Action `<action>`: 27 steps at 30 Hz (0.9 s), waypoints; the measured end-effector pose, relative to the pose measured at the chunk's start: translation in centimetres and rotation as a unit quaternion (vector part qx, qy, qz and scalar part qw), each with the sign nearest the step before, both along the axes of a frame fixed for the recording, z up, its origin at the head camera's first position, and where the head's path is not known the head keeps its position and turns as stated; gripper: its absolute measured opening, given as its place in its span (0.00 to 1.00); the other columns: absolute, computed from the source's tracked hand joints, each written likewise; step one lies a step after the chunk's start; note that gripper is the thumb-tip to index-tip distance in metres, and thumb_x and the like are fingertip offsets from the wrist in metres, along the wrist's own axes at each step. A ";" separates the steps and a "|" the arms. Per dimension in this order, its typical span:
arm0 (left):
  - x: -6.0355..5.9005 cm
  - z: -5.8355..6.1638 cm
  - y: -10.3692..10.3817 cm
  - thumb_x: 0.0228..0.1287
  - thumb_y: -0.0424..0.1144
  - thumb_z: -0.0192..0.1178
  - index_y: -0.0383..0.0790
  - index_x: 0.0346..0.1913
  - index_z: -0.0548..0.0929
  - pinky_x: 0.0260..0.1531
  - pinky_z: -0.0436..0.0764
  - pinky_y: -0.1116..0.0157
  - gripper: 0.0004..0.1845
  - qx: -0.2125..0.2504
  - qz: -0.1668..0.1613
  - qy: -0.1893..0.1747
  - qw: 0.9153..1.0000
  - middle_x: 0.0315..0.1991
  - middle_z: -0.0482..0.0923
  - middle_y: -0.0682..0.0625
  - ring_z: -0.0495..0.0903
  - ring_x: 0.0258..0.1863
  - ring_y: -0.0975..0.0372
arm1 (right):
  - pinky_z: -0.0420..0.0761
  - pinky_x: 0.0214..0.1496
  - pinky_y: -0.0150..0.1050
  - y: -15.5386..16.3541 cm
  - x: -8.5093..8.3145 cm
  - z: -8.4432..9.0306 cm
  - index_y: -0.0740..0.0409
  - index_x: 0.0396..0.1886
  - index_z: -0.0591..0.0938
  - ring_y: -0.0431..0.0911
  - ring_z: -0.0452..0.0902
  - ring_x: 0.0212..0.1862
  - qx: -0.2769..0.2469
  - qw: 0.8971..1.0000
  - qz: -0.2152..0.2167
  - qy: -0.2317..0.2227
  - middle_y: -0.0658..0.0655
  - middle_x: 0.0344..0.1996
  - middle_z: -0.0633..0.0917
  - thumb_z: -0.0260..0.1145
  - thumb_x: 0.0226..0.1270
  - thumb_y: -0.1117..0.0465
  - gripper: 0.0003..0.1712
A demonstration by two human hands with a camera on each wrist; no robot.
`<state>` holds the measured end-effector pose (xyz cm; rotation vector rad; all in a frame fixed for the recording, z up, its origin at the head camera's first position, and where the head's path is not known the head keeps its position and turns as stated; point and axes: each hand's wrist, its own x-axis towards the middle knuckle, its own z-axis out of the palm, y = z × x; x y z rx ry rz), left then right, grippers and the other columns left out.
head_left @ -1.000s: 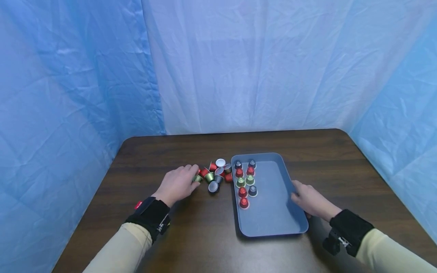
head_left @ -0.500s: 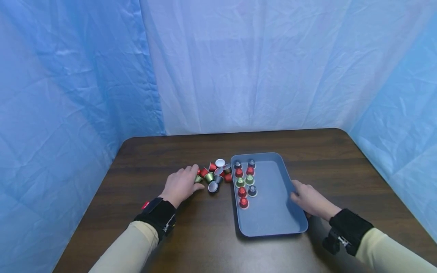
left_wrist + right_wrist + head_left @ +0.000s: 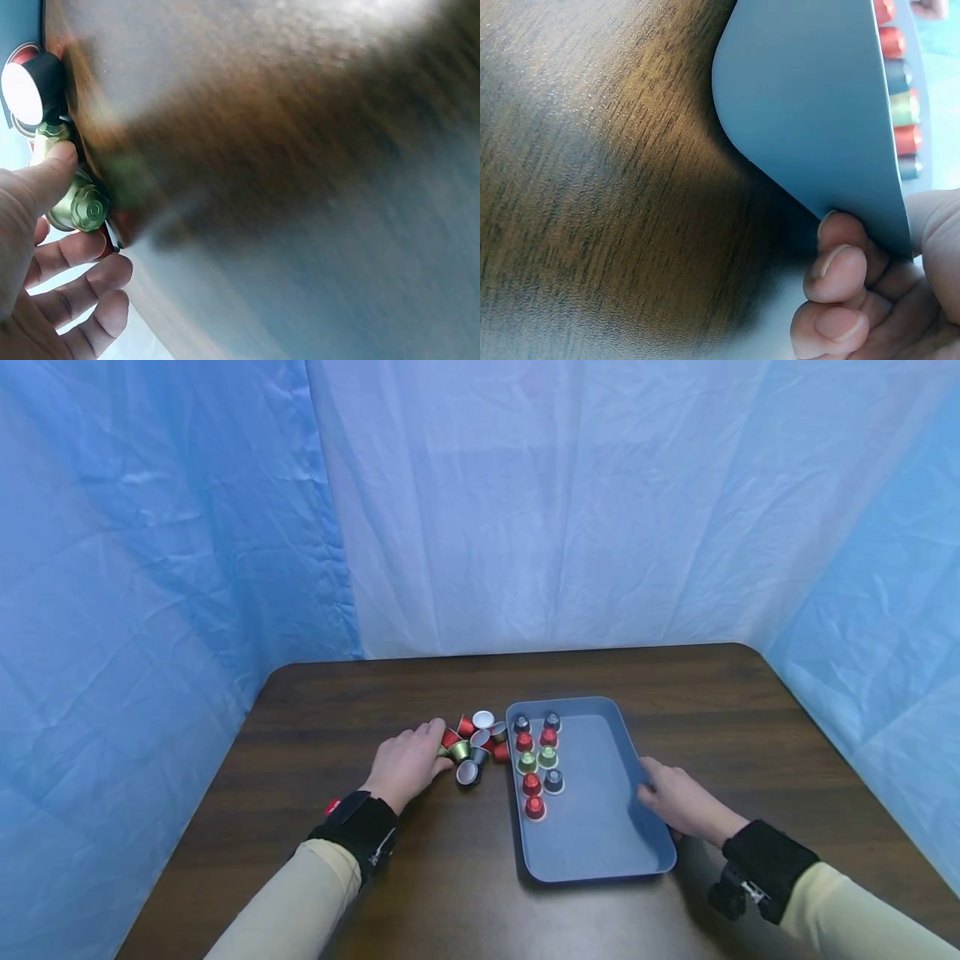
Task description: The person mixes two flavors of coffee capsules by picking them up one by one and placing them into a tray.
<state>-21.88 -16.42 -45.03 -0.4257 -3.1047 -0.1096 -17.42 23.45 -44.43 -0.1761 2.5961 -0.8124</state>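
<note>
My left hand (image 3: 405, 766) is at the left side of a loose pile of coffee capsules. In the left wrist view its thumb and index finger lie on either side of a green coffee capsule (image 3: 84, 208), pinching it; the head view mostly hides this capsule. Another green capsule (image 3: 460, 749) and a dark capsule with a pale lid (image 3: 467, 772) lie close by. My right hand (image 3: 686, 799) grips the right rim of a blue-grey tray (image 3: 600, 835), thumb inside and fingers curled under the edge. Red, green and dark capsules stand upright in two columns along the tray's left side.
More capsules, among them a white-lidded one (image 3: 483, 720) and a red one (image 3: 501, 752), lie tipped against the tray's left wall. Everything rests on a dark wooden table (image 3: 360, 693). Blue sheeting (image 3: 540, 527) hangs behind and at both sides.
My left hand has shifted slightly right, over the left end of the pile, covering the green capsule and a red one there. The right hand and tray have stayed put.
</note>
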 end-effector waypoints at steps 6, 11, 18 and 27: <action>-0.2 0.0 0.4 0.59 0.51 0.75 0.45 0.54 0.73 0.39 0.85 0.56 0.28 0.002 0.000 -0.011 1.000 0.47 0.83 0.46 0.81 0.36 0.56 | 0.78 0.21 0.43 -0.1 0.0 0.0 0.77 0.73 0.57 0.48 0.75 0.18 -0.003 1.000 0.000 0.004 0.65 0.38 0.80 0.54 0.76 0.65 0.33; -0.3 -0.2 0.3 0.63 0.48 0.73 0.45 0.55 0.73 0.38 0.85 0.57 0.25 0.000 -0.011 -0.006 1.000 0.43 0.81 0.47 0.80 0.35 0.57 | 0.79 0.22 0.43 -0.2 0.1 -0.1 0.76 0.74 0.56 0.48 0.76 0.19 -0.004 1.000 -0.007 -0.004 0.67 0.41 0.80 0.54 0.76 0.65 0.34; 0.2 0.1 -0.2 0.62 0.45 0.74 0.43 0.52 0.72 0.34 0.83 0.61 0.23 0.002 -0.024 0.001 1.000 0.38 0.78 0.48 0.77 0.31 0.59 | 0.79 0.23 0.43 -0.1 0.1 0.0 0.76 0.74 0.55 0.48 0.76 0.21 -0.007 1.000 -0.006 -0.008 0.69 0.42 0.80 0.54 0.77 0.65 0.34; 0.7 1.2 -0.5 0.62 0.44 0.74 0.43 0.49 0.75 0.29 0.79 0.65 0.21 0.006 -0.051 0.017 0.999 0.36 0.75 0.50 0.75 0.29 0.61 | 0.79 0.23 0.44 0.0 0.0 -0.3 0.76 0.74 0.56 0.47 0.77 0.22 -0.012 1.000 -0.006 -0.001 0.70 0.45 0.79 0.54 0.76 0.64 0.34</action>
